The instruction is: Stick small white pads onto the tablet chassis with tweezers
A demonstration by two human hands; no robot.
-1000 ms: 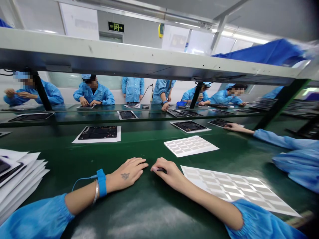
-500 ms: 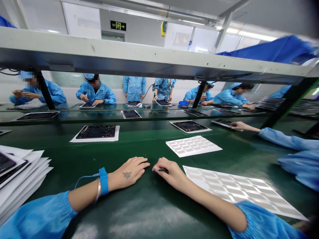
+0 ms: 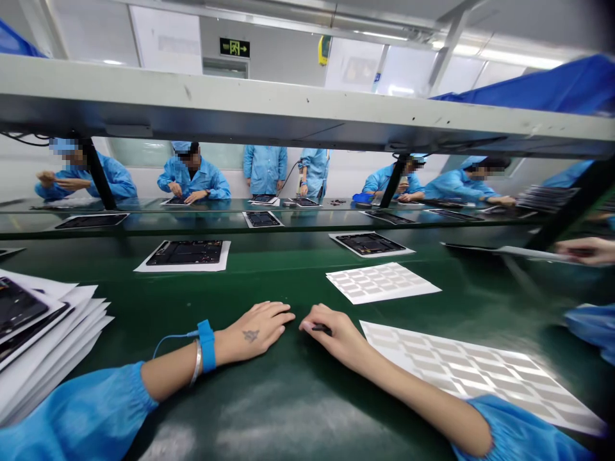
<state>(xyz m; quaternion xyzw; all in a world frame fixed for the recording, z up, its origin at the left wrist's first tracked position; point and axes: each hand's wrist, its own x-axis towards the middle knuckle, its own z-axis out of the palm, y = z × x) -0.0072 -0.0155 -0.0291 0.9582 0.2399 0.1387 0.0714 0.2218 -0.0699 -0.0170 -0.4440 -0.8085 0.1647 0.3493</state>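
Gripped in bent fingers, a dark thing (image 3: 323, 329) is being held by the right hand (image 3: 339, 336) near the big sheet (image 3: 473, 378). Steadiness is likely being helped by the left hand (image 3: 257, 328), laid loosely on the bench (image 3: 288, 403).

1. Left hand (image 3: 252, 330): lies palm down on the green surface (image 3: 269, 410), fingers extended. A blue wrist strap (image 3: 206, 346) encircles the wrist.
2. Right hand (image 3: 334, 330): fingers curl in a grip around a small dark object (image 3: 323, 329). The fingertips sit just beside those of the left hand.
3. Large patterned sheet (image 3: 461, 365): lies flat to the right of the right hand; a small patterned sheet (image 3: 379, 282) lies beyond.
4. Left device (image 3: 185, 253) and right device (image 3: 369, 243): each rests on white paper (image 3: 168, 267).
5. Paper stack (image 3: 62, 349): stands at far left, dark devices (image 3: 18, 306) among its sheets.
6. Co-worker's hand (image 3: 586, 250): holds a thin flat item (image 3: 533, 253) at the right edge.
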